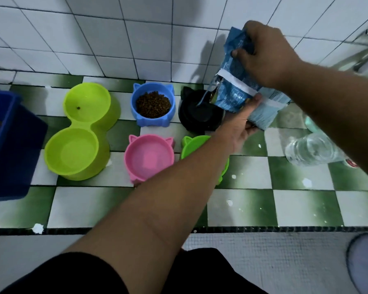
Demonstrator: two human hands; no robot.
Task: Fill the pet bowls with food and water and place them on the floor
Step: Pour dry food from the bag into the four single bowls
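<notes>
Both hands hold a blue pet food bag [236, 81], tilted with its open mouth down over the black cat-eared bowl [198, 117]. My right hand [263, 54] grips the bag's upper end; my left hand [244, 122] supports it from below. The blue cat-eared bowl [153, 103] holds brown kibble. A pink cat-eared bowl [149, 158] and the lime double bowl [81, 130] look empty apart from one kibble piece in the far cup. My left arm partly hides a green cat-eared bowl [194, 144].
All stand on a green-and-white checkered tiled floor by a white tiled wall. A clear plastic water bottle [312, 149] lies on its side at the right. A dark blue bin [6, 145] sits at the left edge. A grey shoe [364, 259] shows bottom right.
</notes>
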